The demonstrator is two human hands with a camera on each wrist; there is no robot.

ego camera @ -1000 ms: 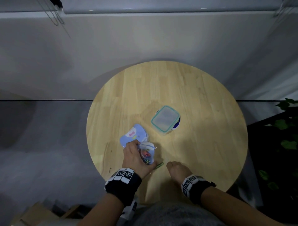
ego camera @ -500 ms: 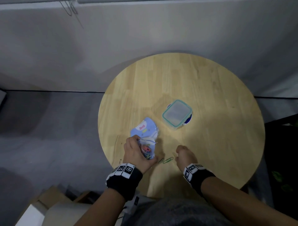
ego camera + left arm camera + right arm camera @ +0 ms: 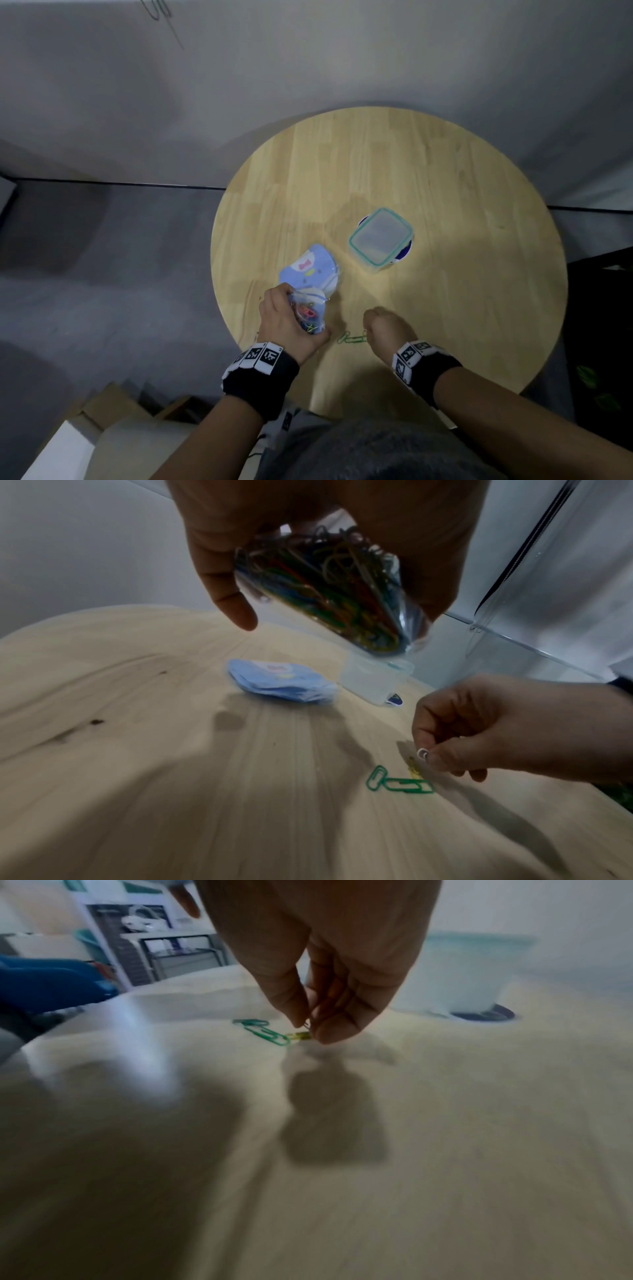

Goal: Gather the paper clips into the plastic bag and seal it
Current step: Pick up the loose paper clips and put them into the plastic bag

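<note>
My left hand [image 3: 291, 325] grips a clear plastic bag [image 3: 310, 313] [image 3: 329, 588] full of coloured paper clips, lifted off the round wooden table [image 3: 445, 192]. Two green paper clips [image 3: 351, 338] [image 3: 397, 781] [image 3: 263, 1033] lie on the table between my hands, with a yellow clip [image 3: 415, 769] [image 3: 299, 1036] touching them. My right hand [image 3: 387, 329] [image 3: 310, 1027] hovers just above these clips, fingers curled, pinching a small white paper clip [image 3: 422, 752] between thumb and forefinger.
A blue patterned pouch [image 3: 313, 270] [image 3: 281, 683] lies beyond the bag. A clear lidded box with a teal rim [image 3: 380, 236] [image 3: 375, 681] stands mid-table on a dark blue disc. Cardboard boxes [image 3: 85, 428] sit on the floor at lower left.
My right hand has slid right and off the table surface, uncovering the green and yellow clips and pinching a clip. The left hand keeps hold of the bag.
</note>
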